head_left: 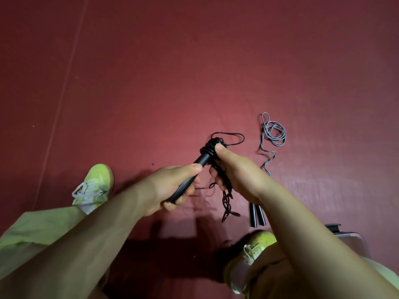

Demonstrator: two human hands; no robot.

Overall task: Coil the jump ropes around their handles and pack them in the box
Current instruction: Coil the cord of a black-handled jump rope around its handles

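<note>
Red floor point(194, 61) fills the head view, w/ a pale seam line running from 12 down toward 8 o'clock at far left. At approx 8 o'clock: lime-green trouser leg point(36, 229) and left shoe point(95, 186), yellow-green w/ white laces, toe pointing up-frame. Just right of it, left hand point(172, 188) is wrapped round the lower part of the black handles point(200, 160), thumb lying along the top, fingers curled underneath; handles tilt up toward 1 o'clock. At the handles' upper end, several turns of black rope point(212, 145) are wound tight, w/ a loose loop sticking out toward 2 o'clock over the floor. Right hand point(235, 171), touching the left at centre, pinches the coil w/ thumb on top and holds a kinked bunch of the same rope that dangles down toward 6 o'clock, its end reaching the floor or just above it, can't tell which. Further right, at approx 3 o'clock, a grey jump rope point(273, 134) lies uncoiled on the floor in loose loops, trailing down to its two dark handles point(257, 214) lying side by side, partly behind the right forearm. At 5 o'clock: right shoe point(257, 244), and beside it a grey box point(352, 240), only a corner visible behind the arm.
</note>
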